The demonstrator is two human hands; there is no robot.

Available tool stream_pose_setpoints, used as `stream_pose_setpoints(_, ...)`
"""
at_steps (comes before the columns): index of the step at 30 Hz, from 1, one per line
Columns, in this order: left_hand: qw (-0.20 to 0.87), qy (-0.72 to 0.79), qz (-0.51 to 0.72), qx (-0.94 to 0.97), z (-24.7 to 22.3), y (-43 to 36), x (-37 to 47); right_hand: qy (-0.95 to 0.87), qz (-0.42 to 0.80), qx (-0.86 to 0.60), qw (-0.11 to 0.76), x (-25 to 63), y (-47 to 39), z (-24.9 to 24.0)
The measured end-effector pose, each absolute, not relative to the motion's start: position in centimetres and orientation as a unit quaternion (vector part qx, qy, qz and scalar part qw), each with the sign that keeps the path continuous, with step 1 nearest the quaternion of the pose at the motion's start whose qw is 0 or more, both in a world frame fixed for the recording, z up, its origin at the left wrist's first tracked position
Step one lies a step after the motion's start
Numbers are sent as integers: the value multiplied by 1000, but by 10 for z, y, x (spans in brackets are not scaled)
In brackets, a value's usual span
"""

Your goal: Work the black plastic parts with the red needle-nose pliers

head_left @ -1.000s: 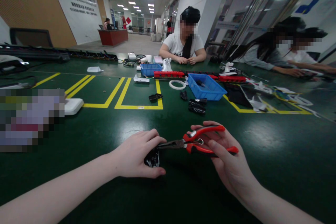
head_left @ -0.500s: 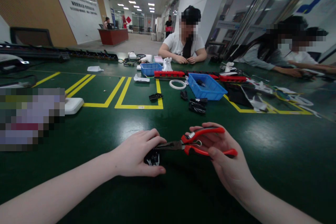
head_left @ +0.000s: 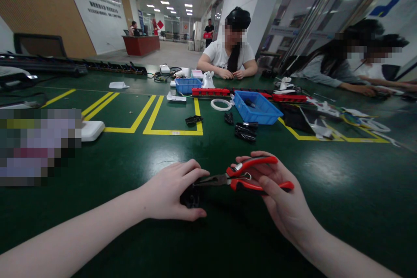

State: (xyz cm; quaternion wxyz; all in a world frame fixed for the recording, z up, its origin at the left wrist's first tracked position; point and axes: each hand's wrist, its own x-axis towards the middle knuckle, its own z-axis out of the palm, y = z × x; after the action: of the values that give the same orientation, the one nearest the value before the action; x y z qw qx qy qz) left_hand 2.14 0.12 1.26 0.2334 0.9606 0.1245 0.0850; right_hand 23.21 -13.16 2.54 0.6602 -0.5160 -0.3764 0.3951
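Observation:
My right hand [head_left: 280, 191] is closed round the red handles of a pair of needle-nose pliers [head_left: 241, 178], with the jaws pointing left. My left hand [head_left: 177, 191] curls over a small glossy black bundle [head_left: 191, 197], which looks like plastic wrap or cable; most of it hides under the fingers. The plier tips reach the upper side of this bundle, beside the left index finger. Whether the jaws grip any part of it is hidden. Both hands are just above the green table.
Beyond my hands lie black bundles [head_left: 246, 131], a black scrap [head_left: 193, 120], a white tape roll [head_left: 221, 104] and a blue bin [head_left: 257, 110]. At left is a white box [head_left: 92, 131]. A person [head_left: 228, 54] sits opposite; others sit at right.
The plier handles have closed slightly as my right thumb shifted on the lower one. The black bundle has turned a little under my left hand, which stays in place.

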Motion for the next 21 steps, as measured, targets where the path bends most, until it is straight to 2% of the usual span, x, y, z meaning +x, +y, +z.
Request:
stream_pose_setpoints(9, 237, 126, 81, 960, 15, 1, 20, -358, 403, -521, 662, 231, -133, 28)
stream_pose_setpoints(21, 230, 117, 87, 962, 13, 2, 22, -431, 385, -496, 649, 233, -138, 20)
